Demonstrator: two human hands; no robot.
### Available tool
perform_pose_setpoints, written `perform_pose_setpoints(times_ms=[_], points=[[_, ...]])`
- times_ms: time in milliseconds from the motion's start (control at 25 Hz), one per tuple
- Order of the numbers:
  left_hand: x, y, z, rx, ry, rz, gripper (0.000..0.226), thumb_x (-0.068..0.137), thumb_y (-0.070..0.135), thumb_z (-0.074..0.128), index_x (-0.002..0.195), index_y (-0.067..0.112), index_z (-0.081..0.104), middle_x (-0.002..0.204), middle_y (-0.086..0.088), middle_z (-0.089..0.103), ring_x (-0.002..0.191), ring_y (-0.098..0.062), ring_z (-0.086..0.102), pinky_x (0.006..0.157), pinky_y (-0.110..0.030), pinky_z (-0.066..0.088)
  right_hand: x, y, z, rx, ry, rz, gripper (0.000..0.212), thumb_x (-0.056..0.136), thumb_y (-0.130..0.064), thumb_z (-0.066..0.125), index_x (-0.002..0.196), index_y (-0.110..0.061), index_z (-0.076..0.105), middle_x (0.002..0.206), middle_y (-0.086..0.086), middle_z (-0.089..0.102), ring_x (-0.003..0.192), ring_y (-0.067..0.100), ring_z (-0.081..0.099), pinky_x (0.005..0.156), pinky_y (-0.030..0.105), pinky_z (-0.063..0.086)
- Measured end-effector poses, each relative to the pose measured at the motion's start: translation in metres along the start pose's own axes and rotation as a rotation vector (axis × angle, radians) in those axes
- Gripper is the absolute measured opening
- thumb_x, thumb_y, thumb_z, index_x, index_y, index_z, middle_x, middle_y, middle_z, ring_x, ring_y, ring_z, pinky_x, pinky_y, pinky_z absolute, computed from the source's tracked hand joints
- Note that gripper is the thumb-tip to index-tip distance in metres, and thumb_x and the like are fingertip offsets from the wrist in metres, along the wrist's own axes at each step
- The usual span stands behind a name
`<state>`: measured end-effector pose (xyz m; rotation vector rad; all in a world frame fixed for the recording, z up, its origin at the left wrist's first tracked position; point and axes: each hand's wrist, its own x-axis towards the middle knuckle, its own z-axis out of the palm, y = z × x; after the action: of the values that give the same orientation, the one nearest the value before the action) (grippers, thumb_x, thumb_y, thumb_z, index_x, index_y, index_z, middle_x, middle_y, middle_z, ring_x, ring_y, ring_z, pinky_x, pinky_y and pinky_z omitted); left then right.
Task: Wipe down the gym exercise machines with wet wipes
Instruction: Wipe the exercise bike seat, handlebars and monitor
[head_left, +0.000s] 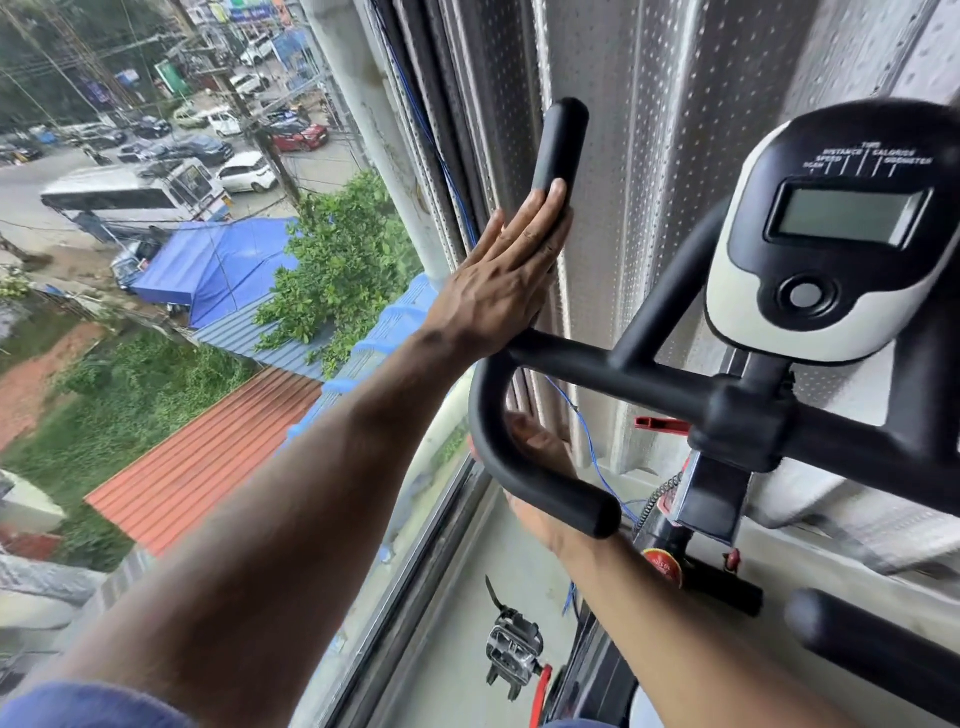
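Head view, exercise bike beside a window. My left hand (511, 270) lies flat with straight fingers against the upright black foam-covered handlebar grip (560, 148), fingertips reaching its lower half; the hand is released, clasping nothing. No wet wipe shows under the palm, and I cannot tell whether one is hidden there. My right hand (540, 483) sits below and behind the curved black lower bar (524, 467) of the same handlebar, palm partly visible through the loop; the bar covers its fingers, so I cannot tell whether it is clenched or relaxed, or whether it carries a wipe. The black horizontal crossbar (623, 371) runs right to a clamp under the black-and-white oval console with a grey display (841, 228). A second black foam grip (878, 649) sits at lower right. Behind the handlebar hangs a pale perforated curtain (670, 156), with a thin blue cable (592, 447) beside it. A metal pedal with a red strap (511, 654) lies below. Through the window glass (208, 312), I see a street with parked cars, a bus and coloured roofs.
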<state>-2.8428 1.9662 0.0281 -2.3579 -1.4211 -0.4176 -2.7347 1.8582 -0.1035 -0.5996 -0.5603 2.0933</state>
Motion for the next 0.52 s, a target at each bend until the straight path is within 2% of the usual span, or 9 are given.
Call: perform_pose_setpoints(times_ms=[40, 120, 200, 240, 320, 400, 440, 520], points=[[0.000, 0.001, -0.001, 0.002, -0.009, -0.004, 0.059, 0.110, 0.023, 0.038, 0.166, 0.016, 0.019, 0.174, -0.003, 0.010, 0.161, -0.018, 0.008, 0.130, -0.043, 0.014, -0.019, 0.006, -0.005, -0.045, -0.014, 0.039, 0.013, 0.094, 0.002, 0.058, 0.086, 0.001, 0.068, 0.077, 0.010, 0.066, 0.070, 0.019, 0.062, 0.072, 0.027, 0.050], [-0.001, 0.009, -0.004, -0.011, -0.019, -0.029, 0.062, 0.108, 0.019, 0.041, 0.166, 0.016, 0.018, 0.175, -0.003, 0.008, 0.161, -0.018, 0.007, 0.130, -0.043, 0.013, -0.060, 0.016, -0.018, -0.213, 0.106, 0.041, 0.026, 0.097, 0.009, 0.052, 0.082, -0.001, 0.070, 0.078, 0.011, 0.066, 0.073, 0.021, 0.060, 0.072, 0.028, 0.052], [-0.011, 0.020, -0.006, -0.131, -0.030, -0.100, 0.065, 0.106, 0.016, 0.044, 0.166, 0.015, 0.019, 0.175, -0.005, 0.007, 0.161, -0.019, 0.005, 0.130, -0.045, 0.011, -0.094, 0.013, -0.036, -0.381, 0.268, 0.022, 0.020, 0.096, 0.009, 0.057, 0.092, -0.003, 0.072, 0.086, 0.015, 0.070, 0.079, 0.028, 0.061, 0.074, 0.037, 0.056], [-0.020, 0.029, -0.005, -0.230, -0.031, -0.153, 0.064, 0.106, 0.017, 0.043, 0.166, 0.014, 0.020, 0.175, -0.006, 0.006, 0.161, -0.019, 0.005, 0.130, -0.046, 0.010, -0.109, 0.004, -0.040, -0.519, 0.277, 0.011, 0.015, 0.096, 0.006, 0.060, 0.098, -0.005, 0.071, 0.090, 0.015, 0.072, 0.077, 0.028, 0.064, 0.074, 0.040, 0.059], [-0.042, 0.050, 0.001, -0.398, 0.002, -0.229, 0.059, 0.108, 0.024, 0.038, 0.165, 0.015, 0.023, 0.174, -0.007, 0.006, 0.161, -0.018, 0.005, 0.130, -0.047, 0.008, -0.135, -0.014, -0.040, -0.909, 0.161, 0.020, 0.013, 0.098, -0.006, 0.065, 0.102, -0.014, 0.074, 0.093, 0.006, 0.076, 0.076, 0.018, 0.071, 0.075, 0.037, 0.062], [-0.057, 0.072, -0.001, -0.467, 0.036, -0.221, 0.061, 0.107, 0.031, 0.032, 0.165, 0.016, 0.023, 0.174, -0.007, 0.007, 0.161, -0.016, 0.004, 0.131, -0.044, 0.006, -0.167, -0.034, -0.024, -1.251, 0.039, -0.019, 0.015, 0.098, -0.013, 0.065, 0.109, -0.019, 0.075, 0.101, -0.009, 0.074, 0.087, 0.005, 0.071, 0.082, 0.022, 0.059], [-0.059, 0.083, -0.004, -0.488, 0.042, -0.210, 0.062, 0.107, 0.035, 0.031, 0.165, 0.016, 0.023, 0.174, -0.007, 0.008, 0.161, -0.016, 0.004, 0.131, -0.043, 0.006, -0.185, -0.045, -0.012, -1.336, -0.014, -0.080, 0.018, 0.099, -0.014, 0.065, 0.113, -0.020, 0.075, 0.107, -0.013, 0.071, 0.095, 0.001, 0.069, 0.086, 0.019, 0.056], [-0.057, 0.103, -0.013, -0.532, 0.041, -0.198, 0.064, 0.107, 0.043, 0.029, 0.165, 0.017, 0.021, 0.174, -0.005, 0.008, 0.161, -0.014, 0.003, 0.130, -0.043, 0.005, -0.218, -0.072, 0.010, -1.376, -0.098, -0.261, 0.023, 0.100, -0.012, 0.063, 0.115, -0.025, 0.073, 0.113, -0.015, 0.065, 0.104, 0.002, 0.067, 0.089, 0.023, 0.056]])
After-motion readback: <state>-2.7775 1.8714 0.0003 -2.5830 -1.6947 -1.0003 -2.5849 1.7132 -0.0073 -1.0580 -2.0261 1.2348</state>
